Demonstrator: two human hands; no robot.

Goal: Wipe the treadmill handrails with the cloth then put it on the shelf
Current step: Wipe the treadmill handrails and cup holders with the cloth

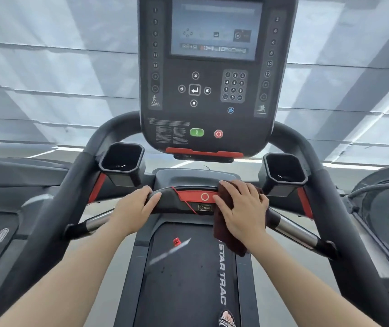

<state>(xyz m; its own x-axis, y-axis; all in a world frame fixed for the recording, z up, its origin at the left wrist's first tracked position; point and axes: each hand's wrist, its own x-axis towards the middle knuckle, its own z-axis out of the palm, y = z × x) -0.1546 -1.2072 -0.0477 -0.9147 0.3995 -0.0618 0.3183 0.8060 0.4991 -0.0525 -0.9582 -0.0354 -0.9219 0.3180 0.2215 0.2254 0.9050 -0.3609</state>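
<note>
My right hand (243, 206) presses the cloth (226, 230) — dark maroon, nappy, hanging limp — flat-fingered against the front handrail (165, 199); my left hand (136, 206) grips that bar bare.

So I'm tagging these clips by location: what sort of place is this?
Most likely a gym. The person stands on a treadmill with a large console, and another exercise machine sits to the right.

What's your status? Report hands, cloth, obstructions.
Left hand bare, gripping front bar. Right hand pressing cloth onto bar. Nothing in the way.
</note>
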